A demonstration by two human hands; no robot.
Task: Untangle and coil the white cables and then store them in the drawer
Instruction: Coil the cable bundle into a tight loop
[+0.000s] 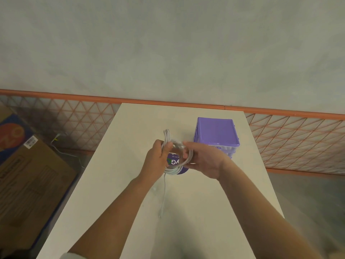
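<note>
Between both hands, coiled white cable (178, 161)

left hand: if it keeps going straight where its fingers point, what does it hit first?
Likely the right hand. The left hand grips the white cable coil with fingers pointing right across the coil; the other hand holds its far side. Depth is unclear, and the purple drawer unit sits farther back.

Dim, flat light — soft throughout (hands blurriest), with wide-angle bending at the edges.
</note>
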